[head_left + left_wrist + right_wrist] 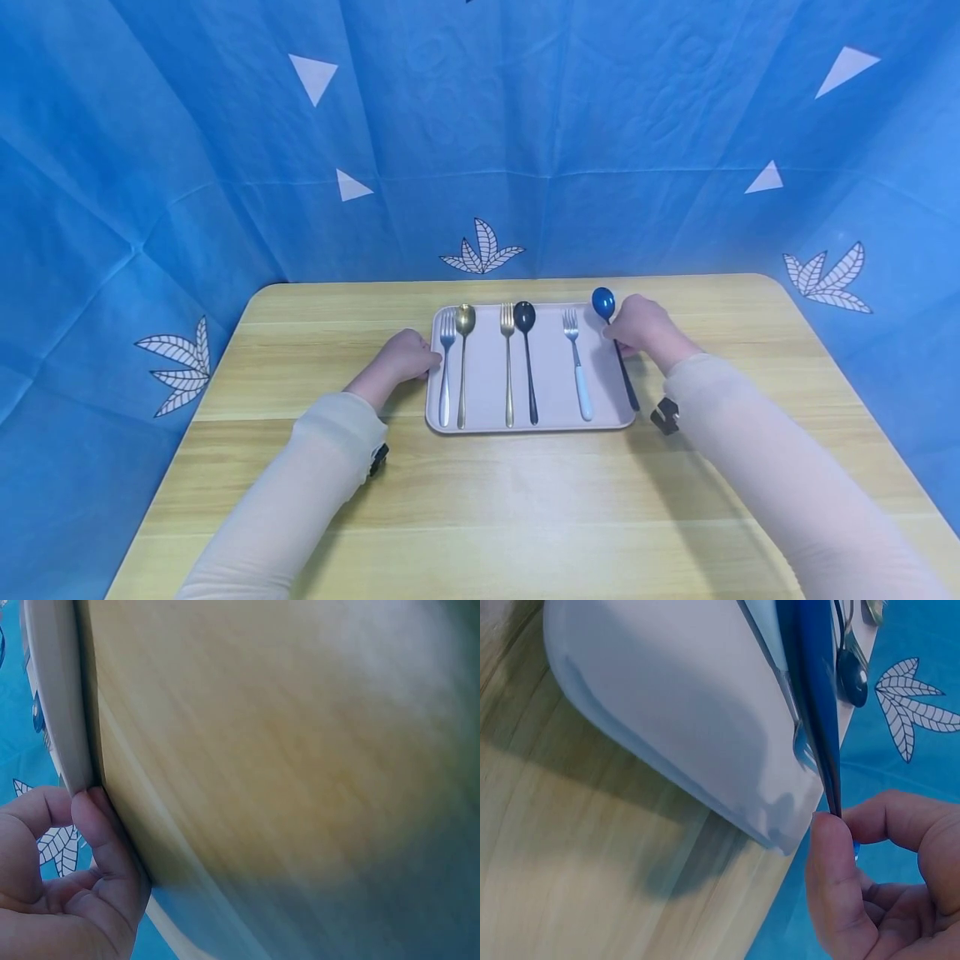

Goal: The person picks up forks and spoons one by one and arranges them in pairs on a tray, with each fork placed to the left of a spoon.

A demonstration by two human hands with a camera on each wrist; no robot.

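My right hand pinches a dark blue spoon by its neck, between thumb and index finger, over the right side of a pale pink tray. In the right wrist view the spoon's handle slants across the tray, above a shadow. At the opposite end, my left hand grips the tray's left edge; thumb and index finger meet at the rim. Closest to the spoon on the tray lies a fork with a light blue handle.
Further left on the tray lie a black spoon, a gold fork, a gold spoon and a silver fork, all handles toward me. Beneath is a wooden table, with a blue patterned cloth hanging around it.
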